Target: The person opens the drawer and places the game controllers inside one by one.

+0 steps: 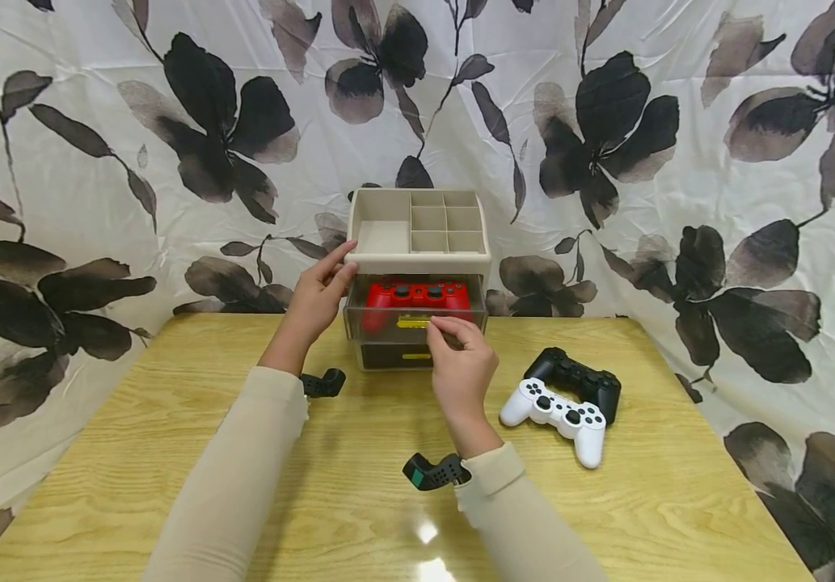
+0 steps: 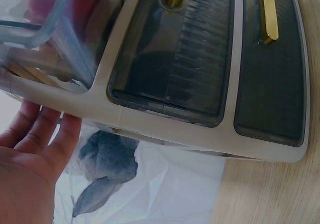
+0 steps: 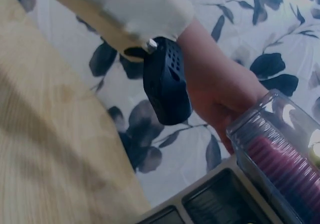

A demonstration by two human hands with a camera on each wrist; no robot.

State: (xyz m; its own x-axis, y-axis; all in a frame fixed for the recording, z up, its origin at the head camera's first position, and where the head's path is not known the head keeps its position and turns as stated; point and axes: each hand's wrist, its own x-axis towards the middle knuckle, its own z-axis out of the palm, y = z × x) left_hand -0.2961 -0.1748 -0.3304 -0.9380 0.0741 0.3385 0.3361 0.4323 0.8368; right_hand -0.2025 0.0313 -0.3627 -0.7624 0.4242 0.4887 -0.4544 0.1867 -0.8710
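A cream desk organizer stands at the back of the table. Its clear top drawer is pulled out, with a red game controller inside. My right hand pinches the right end of that drawer's gold handle between thumb and fingers. In the right wrist view, the drawer hides the fingertips of my right hand. My left hand rests against the organizer's left side with its fingers extended. In the left wrist view, the fingertips of my left hand go behind the side wall.
A white controller lies partly over a black controller at right on the wooden table. The organizer's top has open compartments. Dark lower drawers appear closed. Floral fabric hangs behind.
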